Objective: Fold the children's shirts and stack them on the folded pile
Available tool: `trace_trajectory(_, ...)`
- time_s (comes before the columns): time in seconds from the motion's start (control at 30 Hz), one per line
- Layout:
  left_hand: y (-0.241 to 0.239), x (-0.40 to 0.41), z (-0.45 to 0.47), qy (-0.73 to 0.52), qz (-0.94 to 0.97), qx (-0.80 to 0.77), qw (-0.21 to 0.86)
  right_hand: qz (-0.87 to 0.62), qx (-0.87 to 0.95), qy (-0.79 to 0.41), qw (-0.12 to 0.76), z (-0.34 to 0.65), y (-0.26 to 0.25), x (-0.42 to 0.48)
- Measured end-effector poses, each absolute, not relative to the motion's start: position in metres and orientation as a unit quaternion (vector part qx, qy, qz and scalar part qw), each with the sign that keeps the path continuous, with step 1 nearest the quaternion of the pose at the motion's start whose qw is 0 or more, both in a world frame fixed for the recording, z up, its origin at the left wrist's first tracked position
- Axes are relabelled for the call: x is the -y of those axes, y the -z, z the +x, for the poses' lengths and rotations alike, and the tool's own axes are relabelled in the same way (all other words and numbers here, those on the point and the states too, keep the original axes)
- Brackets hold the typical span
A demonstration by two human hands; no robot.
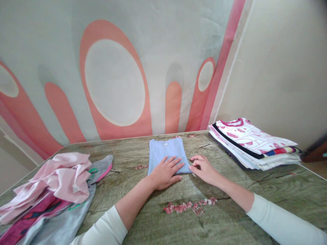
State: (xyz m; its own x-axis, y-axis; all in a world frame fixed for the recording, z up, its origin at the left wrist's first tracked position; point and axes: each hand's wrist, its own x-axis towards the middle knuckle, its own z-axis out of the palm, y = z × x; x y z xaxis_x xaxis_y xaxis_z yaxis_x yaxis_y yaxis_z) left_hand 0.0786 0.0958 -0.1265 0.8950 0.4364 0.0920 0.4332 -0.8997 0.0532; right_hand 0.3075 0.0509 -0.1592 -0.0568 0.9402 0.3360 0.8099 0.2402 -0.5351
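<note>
A light blue shirt (163, 149) lies folded into a neat rectangle on the table, its neckline and small white label toward the far side. My left hand (165, 173) rests flat on the lower part of the shirt, fingers spread. At the shirt's near right corner, my right hand (203, 170) has thumb and index finger pinched together on the fabric edge.
To the left lies a loose heap with a pink garment (66, 173) over grey and magenta clothes. A stack of folded clothes (255, 144) stands at the right. The wood-patterned table (143, 221) meets a patterned wall panel (158, 68) behind.
</note>
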Motion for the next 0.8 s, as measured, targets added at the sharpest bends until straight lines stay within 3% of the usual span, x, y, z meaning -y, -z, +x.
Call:
trace_trajectory(0.13,0.125,-0.095,0.079,-0.048,0.975,-0.218,0.012,-0.555,0.767,-0.037,0.320,0.302,0.152,-0.045)
trace_trajectory(0.3,0.122,-0.093,0.081,-0.048,0.975,-0.219,0.009,-0.494,0.851,-0.062,0.167,0.296,0.144,-0.038)
trace_trajectory(0.4,0.124,-0.093,0.081,-0.052,0.973,-0.225,0.008,-0.510,0.849,-0.055,0.126,0.298,0.147,-0.037)
trace_trajectory(0.67,0.134,-0.095,0.076,-0.075,0.950,-0.303,-0.011,-0.531,0.841,-0.023,0.099,0.304,0.146,-0.037)
trace_trajectory(0.8,0.136,-0.097,0.077,-0.080,0.946,-0.314,-0.009,-0.527,0.839,-0.031,0.130,0.297,0.137,-0.046)
